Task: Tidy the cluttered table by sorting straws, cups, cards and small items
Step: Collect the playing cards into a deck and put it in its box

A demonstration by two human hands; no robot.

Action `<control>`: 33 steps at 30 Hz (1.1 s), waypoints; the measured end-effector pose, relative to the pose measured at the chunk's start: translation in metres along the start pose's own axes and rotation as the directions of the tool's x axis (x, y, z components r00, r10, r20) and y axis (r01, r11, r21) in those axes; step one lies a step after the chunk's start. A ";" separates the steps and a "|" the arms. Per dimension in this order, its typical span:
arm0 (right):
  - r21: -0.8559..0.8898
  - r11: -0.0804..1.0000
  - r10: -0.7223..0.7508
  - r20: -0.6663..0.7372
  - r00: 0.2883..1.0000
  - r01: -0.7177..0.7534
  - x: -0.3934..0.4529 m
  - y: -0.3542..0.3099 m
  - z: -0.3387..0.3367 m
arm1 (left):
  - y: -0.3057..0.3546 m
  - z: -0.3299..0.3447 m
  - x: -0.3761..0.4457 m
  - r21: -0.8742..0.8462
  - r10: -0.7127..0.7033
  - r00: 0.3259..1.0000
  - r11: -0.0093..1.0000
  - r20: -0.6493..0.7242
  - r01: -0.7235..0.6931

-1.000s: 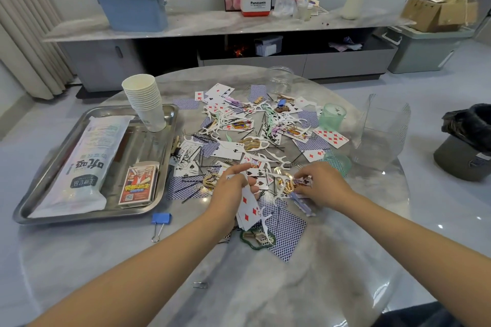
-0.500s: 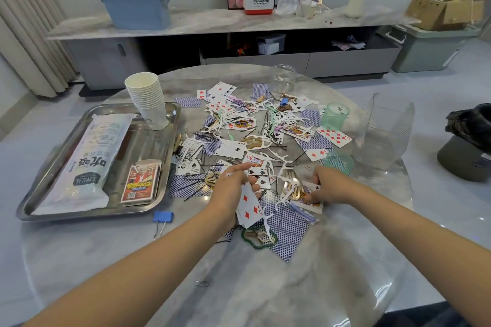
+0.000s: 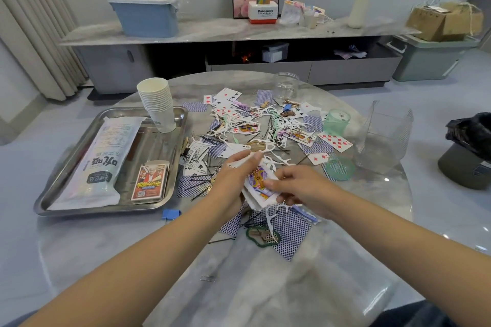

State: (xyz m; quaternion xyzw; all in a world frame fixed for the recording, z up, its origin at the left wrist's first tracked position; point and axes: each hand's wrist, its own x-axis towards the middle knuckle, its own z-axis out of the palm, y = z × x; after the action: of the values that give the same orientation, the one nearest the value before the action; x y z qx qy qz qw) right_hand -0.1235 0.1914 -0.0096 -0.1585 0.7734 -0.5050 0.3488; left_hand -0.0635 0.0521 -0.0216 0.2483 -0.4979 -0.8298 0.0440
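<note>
While left hand (image 3: 233, 180) grips cards (image 3: 259, 186), right hand (image 3: 297, 188) pinches them.

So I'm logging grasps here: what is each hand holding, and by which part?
The left hand grips a small stack of playing cards by its left edge. The right hand pinches the stack's top card at its right side.

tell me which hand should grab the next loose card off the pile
Probably the right hand: it only pinches the edge of the card bundle, while the left hand grips that bundle and is occupied.
</note>
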 end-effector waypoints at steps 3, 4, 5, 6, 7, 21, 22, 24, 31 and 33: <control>-0.189 0.982 -0.036 -0.084 0.996 0.019 0.003 0.013 0.004 | -0.001 0.003 0.001 0.033 0.020 0.997 0.999 -0.070 -0.018; -0.354 0.935 -0.064 -0.111 0.992 0.021 0.003 0.018 0.001 | -0.001 0.002 0.002 0.030 0.021 0.997 0.999 -0.080 -0.018; -0.526 0.850 -0.085 -0.099 0.991 0.021 0.002 0.023 -0.004 | -0.002 0.001 0.003 0.027 0.017 0.995 1.000 -0.094 -0.014; -0.669 0.742 -0.086 -0.047 0.995 0.033 0.002 0.029 -0.008 | -0.002 -0.001 0.005 0.022 0.006 0.995 1.000 -0.103 -0.003; -0.773 0.630 -0.071 0.034 0.997 0.071 0.000 0.035 -0.012 | -0.001 -0.001 0.005 0.014 -0.012 0.993 1.000 -0.114 0.013; -0.966 0.156 -0.117 0.189 0.975 0.206 0.018 0.045 -0.030 | 0.000 -0.006 0.005 -0.046 -0.068 0.983 0.997 -0.170 0.061; -0.963 0.144 -0.112 0.212 0.971 0.227 0.019 0.043 -0.028 | 0.001 -0.006 0.005 -0.039 -0.066 0.983 0.997 -0.170 0.060; -0.967 0.095 -0.096 0.226 0.969 0.235 0.019 0.042 -0.025 | 0.002 -0.005 0.003 -0.029 -0.064 0.984 0.998 -0.167 0.060; -0.961 -0.014 -0.175 0.275 0.945 0.277 0.006 0.049 -0.018 | 0.003 -0.004 0.001 -0.014 -0.063 0.987 0.998 -0.146 0.062; -0.958 0.046 -0.189 0.271 0.944 0.284 0.005 0.048 -0.022 | 0.003 -0.004 0.001 -0.010 -0.063 0.988 0.998 -0.143 0.062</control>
State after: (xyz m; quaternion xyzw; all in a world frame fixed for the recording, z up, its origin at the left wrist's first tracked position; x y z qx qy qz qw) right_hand -0.1369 0.2240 -0.0488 -0.4931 0.8591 0.1029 0.0904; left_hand -0.0628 0.0476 -0.0208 0.3225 -0.4832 -0.8121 0.0543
